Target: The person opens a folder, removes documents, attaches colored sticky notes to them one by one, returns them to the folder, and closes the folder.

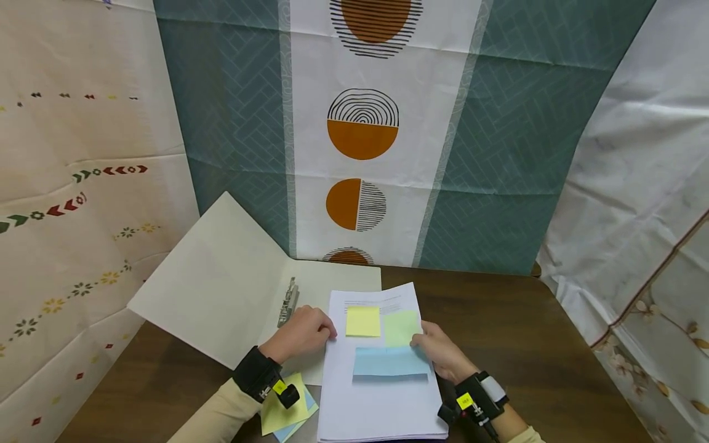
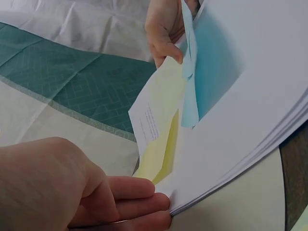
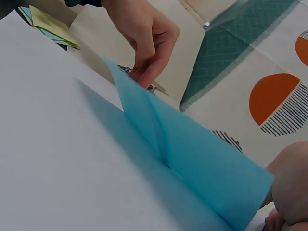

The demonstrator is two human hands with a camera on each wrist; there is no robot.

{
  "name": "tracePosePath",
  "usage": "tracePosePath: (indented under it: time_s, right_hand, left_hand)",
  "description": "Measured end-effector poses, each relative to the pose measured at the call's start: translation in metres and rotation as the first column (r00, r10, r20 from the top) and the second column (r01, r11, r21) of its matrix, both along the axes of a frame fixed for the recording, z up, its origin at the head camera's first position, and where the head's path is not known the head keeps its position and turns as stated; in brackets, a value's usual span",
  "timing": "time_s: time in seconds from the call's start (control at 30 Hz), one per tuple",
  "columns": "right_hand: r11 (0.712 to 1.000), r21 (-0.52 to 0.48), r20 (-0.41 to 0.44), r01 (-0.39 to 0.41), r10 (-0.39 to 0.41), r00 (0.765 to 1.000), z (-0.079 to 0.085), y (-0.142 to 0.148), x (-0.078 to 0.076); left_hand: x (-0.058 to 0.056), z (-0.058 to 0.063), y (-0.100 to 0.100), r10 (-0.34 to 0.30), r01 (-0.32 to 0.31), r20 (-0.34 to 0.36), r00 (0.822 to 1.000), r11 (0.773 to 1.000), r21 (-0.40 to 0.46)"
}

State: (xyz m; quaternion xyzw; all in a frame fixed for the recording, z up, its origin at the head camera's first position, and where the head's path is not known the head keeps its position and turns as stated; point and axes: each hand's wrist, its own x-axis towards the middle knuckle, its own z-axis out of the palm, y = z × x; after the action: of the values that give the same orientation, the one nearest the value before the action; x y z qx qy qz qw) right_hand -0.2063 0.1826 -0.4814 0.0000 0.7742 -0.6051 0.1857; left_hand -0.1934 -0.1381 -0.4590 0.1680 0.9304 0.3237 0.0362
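Observation:
A stack of white paper sheets [image 1: 376, 409] overlaps the right side of an open off-white file folder [image 1: 221, 277]. Stuck on its top sheet are a yellow sticky note [image 1: 362, 322], a pale green one [image 1: 401, 328] and a blue one [image 1: 390, 361] whose lower edge lifts off the page. My right hand [image 1: 443, 355] grips the stack's right edge, thumb on top beside the blue note. At the left edge, my left hand [image 1: 303, 334] touches the sheets with fairly straight fingers [image 2: 139, 207]. The folder's metal clip [image 1: 288, 303] lies just beyond that hand.
Loose yellow and blue sticky notes [image 1: 288, 409] lie under my left wrist. The folder's left cover slants up towards a cream patterned cloth [image 1: 83, 246]. A teal and white curtain [image 1: 498, 154] hangs behind the brown wooden table [image 1: 526, 344].

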Motion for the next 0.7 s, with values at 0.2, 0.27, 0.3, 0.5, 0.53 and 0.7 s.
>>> tracePosePath:
  time_s: [0.2, 0.27, 0.3, 0.5, 0.53, 0.7]
  right_hand:
    - [0.999, -0.020, 0.008, 0.029, -0.029, 1.000, 0.004, 0.007, -0.001]
    - [0.999, -0.027, 0.004, 0.022, -0.022, 1.000, 0.005, 0.012, -0.001]
    - [0.999, -0.034, 0.001, 0.015, -0.015, 1.000, 0.007, 0.015, -0.002]
    - [0.997, -0.071, -0.015, -0.004, 0.003, 1.000, 0.020, 0.036, -0.004]
    - [0.997, -0.074, -0.018, -0.001, 0.000, 1.000, 0.022, 0.040, -0.005]
    - [0.995, -0.097, -0.048, 0.029, -0.033, 0.998, 0.037, 0.056, -0.007]
  left_hand:
    - [-0.001, 0.001, -0.005, 0.005, -0.004, -0.010, 1.000, 1.000, 0.021]
    - [-0.001, 0.001, -0.007, 0.015, -0.015, -0.022, 1.000, 1.000, 0.020]
    - [-0.001, 0.002, -0.009, 0.020, -0.020, -0.029, 0.999, 1.000, 0.016]
    - [0.003, 0.007, -0.020, 0.047, -0.048, -0.073, 0.996, 0.999, -0.011]
    - [0.004, 0.008, -0.023, 0.054, -0.056, -0.077, 0.996, 0.998, -0.014]
    - [0.011, 0.013, -0.043, 0.111, -0.116, -0.113, 0.987, 0.993, -0.039]
